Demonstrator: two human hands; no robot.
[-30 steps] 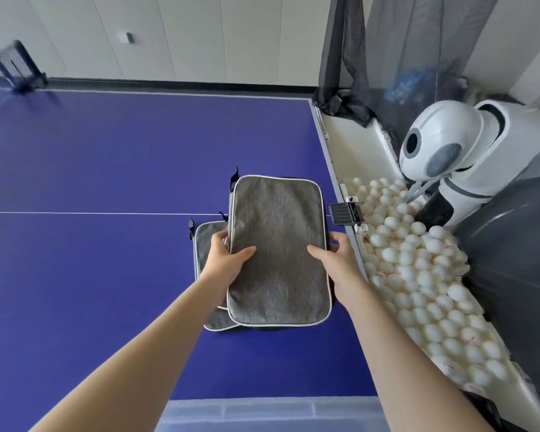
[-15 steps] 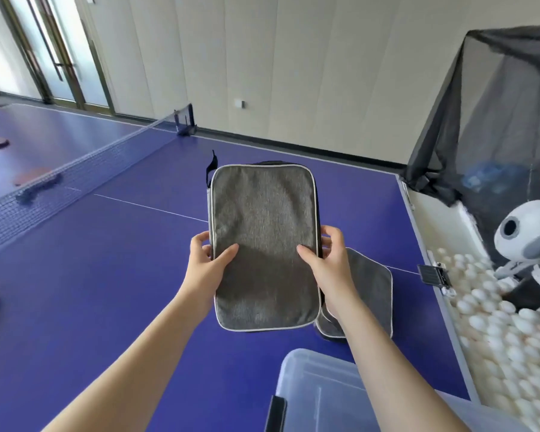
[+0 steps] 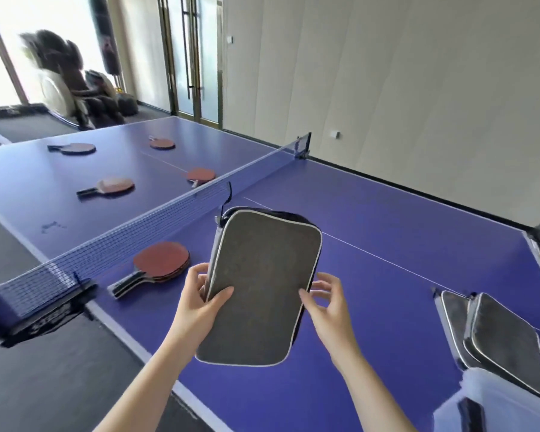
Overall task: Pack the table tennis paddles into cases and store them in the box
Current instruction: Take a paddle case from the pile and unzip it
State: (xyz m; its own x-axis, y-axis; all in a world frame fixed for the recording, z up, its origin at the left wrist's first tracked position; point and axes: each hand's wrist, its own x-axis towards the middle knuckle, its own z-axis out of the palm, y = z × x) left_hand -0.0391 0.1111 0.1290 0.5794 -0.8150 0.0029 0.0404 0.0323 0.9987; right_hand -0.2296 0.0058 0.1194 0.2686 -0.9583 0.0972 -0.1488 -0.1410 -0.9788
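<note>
Head view: a gray case (image 3: 259, 285) held in both hands above the blue tabletop (image 3: 387, 244), close to the net (image 3: 156, 219).
A stack of red paddles (image 3: 161, 263) lies left of it; two more cases (image 3: 508, 341) overlap at right by a clear box (image 3: 496, 406). The held case's long axis runs away from the person, leaning slightly right, zipper pull at the far left corner; gray fabric, pale piping, rounded corners. The left hand (image 3: 200, 304) has fingers curled round the left edge, thumb on the face; the right hand (image 3: 328, 307) pinches the right edge.
</note>
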